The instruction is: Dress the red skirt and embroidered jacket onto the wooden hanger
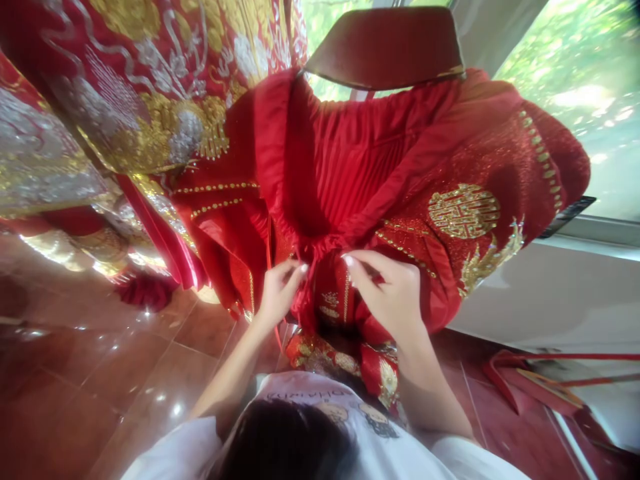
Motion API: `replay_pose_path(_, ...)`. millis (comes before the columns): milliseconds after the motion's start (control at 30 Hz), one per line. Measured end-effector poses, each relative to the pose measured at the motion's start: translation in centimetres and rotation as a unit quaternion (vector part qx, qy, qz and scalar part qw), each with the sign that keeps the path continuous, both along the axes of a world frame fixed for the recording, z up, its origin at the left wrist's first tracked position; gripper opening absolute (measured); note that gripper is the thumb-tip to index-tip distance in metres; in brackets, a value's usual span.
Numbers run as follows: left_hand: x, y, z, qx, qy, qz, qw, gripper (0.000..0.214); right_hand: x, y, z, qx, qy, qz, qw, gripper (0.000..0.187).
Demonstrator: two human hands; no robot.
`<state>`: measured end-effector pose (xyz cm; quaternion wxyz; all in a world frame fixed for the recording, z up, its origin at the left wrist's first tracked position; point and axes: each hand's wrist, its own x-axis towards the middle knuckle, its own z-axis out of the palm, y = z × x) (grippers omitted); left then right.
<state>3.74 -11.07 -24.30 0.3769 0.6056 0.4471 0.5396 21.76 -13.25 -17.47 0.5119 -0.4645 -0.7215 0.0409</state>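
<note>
A red garment [350,167] with a pleated middle and a wide folded edge hangs in front of me, its fabric gathered into a bunch [320,248] at the centre. My left hand [280,290] is closed in a pinch on a thin red tie at the left of this bunch. To the right, thumb and fingers of my right hand [387,287] are pinched together close to the gathers; what lies between the fingertips is too small to make out. Red strands [305,303] hang between both hands. Gold beading and a round gold emblem [464,211] decorate the garment's right side.
Heavily embroidered red, gold and silver garments [165,100] hang at the left. A brown curved panel [390,50] rises behind the red garment. Windows stand behind, and a red-framed object [530,383] is at lower right above the tiled floor [125,373].
</note>
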Motion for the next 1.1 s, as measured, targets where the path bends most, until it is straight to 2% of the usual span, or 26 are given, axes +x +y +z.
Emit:
replay_pose_path(167,-0.6,-1.2,-3.1,-0.022,-0.065,0.075,0.995,0.037,-1.0,-0.2,0.1,0.006,0.016,0.010,1.000,0.013)
replay_pose_path(300,-0.1,-2.3,-4.2,-0.004,-0.093,0.138,0.986,0.040,-3.9,0.6,1.6,0.025,-0.010,0.013,1.000,0.017)
replay_pose_path(367,0.4,-2.5,-4.2,0.024,-0.088,0.163,0.982,0.046,-6.2,1.6,2.4,-0.022,-0.067,-0.015,0.997,0.021)
replay_pose_path(467,1.2,-2.6,-4.0,0.027,-0.117,0.167,0.979,0.052,-9.4,3.4,3.1,-0.128,-0.185,-0.047,0.973,0.029)
replay_pose_path(533,1.7,-2.7,-4.2,0.014,-0.146,0.167,0.975,0.053,-10.9,4.5,3.3,-0.150,-0.213,-0.045,0.964,0.029)
replay_pose_path(667,2.4,-3.4,-6.2,-0.010,-0.134,0.163,0.977,0.050,-11.4,6.3,3.6,-0.069,-0.139,-0.045,0.987,0.028)
replay_pose_path(867,2.0,-4.4,-10.1,-0.013,-0.076,0.155,0.985,0.050,-9.9,8.3,6.3,0.062,-0.038,-0.074,0.995,0.028)
replay_pose_path(967,0.9,-3.4,-10.8,-0.004,-0.055,0.165,0.985,0.053,-9.8,9.0,7.0,0.089,-0.019,-0.068,0.994,0.030)
replay_pose_path(1100,-1.1,-1.1,-10.4,0.012,-0.032,0.179,0.983,0.054,-9.0,8.6,7.8,0.067,0.005,-0.030,0.997,0.026)
